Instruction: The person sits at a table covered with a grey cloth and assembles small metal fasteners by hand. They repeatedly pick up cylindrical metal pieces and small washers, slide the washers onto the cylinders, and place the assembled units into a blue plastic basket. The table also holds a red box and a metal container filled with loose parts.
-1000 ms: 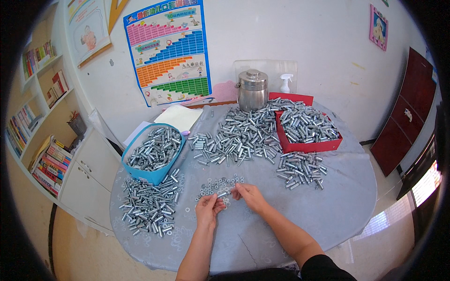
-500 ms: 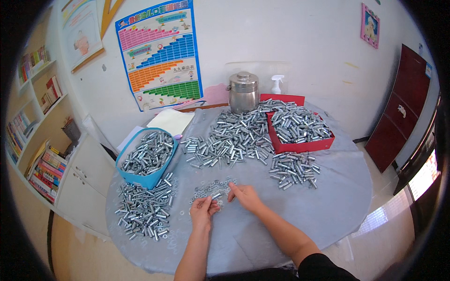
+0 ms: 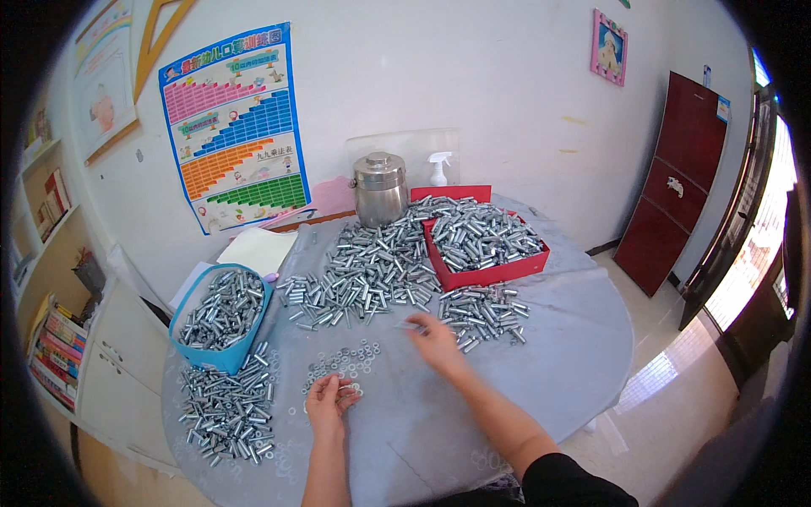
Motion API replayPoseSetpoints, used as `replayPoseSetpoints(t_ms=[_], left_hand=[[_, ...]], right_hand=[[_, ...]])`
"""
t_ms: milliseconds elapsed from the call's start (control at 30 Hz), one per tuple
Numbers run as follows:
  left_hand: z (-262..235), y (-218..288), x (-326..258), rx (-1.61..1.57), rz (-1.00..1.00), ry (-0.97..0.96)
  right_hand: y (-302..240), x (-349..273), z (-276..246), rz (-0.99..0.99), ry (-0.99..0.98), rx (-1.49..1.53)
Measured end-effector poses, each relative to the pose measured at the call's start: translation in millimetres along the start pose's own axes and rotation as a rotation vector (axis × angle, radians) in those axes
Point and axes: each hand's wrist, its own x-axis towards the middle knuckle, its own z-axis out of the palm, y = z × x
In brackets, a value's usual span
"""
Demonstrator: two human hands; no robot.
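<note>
My left hand (image 3: 328,404) is at the near edge of a patch of small ring-shaped washers (image 3: 365,351), its thumb and fingers curled together. Whatever sits between those fingertips is too small to make out. Farther forward and to the right, my right hand (image 3: 437,345) is above the cloth, beside the left edge of a small pile of metal sleeves (image 3: 481,314). Its fingers are drawn together, with a faint, blurred silvery bit at the tips. Beyond lies a larger heap of metal sleeves (image 3: 372,269).
A blue basket (image 3: 226,359) full of metal parts stands left, with more loose metal parts (image 3: 226,406) before it. A red box (image 3: 494,275) heaped with sleeves is back right. Behind are a steel canister (image 3: 380,196), a white spray bottle (image 3: 438,169) and paper (image 3: 258,251).
My right hand has moved forward, away from my left hand, toward the small sleeve pile. The metal sleeve seen earlier at my left fingertips no longer shows there. The view has turned right.
</note>
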Motion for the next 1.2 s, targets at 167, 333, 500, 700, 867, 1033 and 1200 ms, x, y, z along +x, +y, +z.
replayPoseSetpoints(t_ms=[167,333,500,700,867,1033,1200], left_hand=[[-0.8,4.3,-2.0,-0.006,-0.016,0.023],[4.7,6.3,-4.3,0.043,-0.037,0.04],[-2.8,3.5,-1.8,0.04,-0.034,0.048],[0.1,3.1,-1.3,0.031,-0.052,0.048],[4.9,8.3,-4.4,0.054,-0.055,0.051],[4.3,10.5,-1.8,0.044,-0.05,0.041],[1.6,9.4,-1.7,0.035,-0.05,0.034]], right_hand=[[47.7,25.2,-96.4,-0.009,0.589,-0.419],[99.1,28.8,-133.0,0.034,0.566,-0.584],[84.9,28.2,-124.0,-0.243,0.604,-0.685],[34.0,44.4,-65.9,-0.234,0.199,-0.325],[43.9,91.3,-10.4,-0.378,0.059,-0.539],[67.5,113.6,16.4,-0.372,0.096,-0.669],[69.6,108.2,22.5,-0.249,0.015,-0.747]])
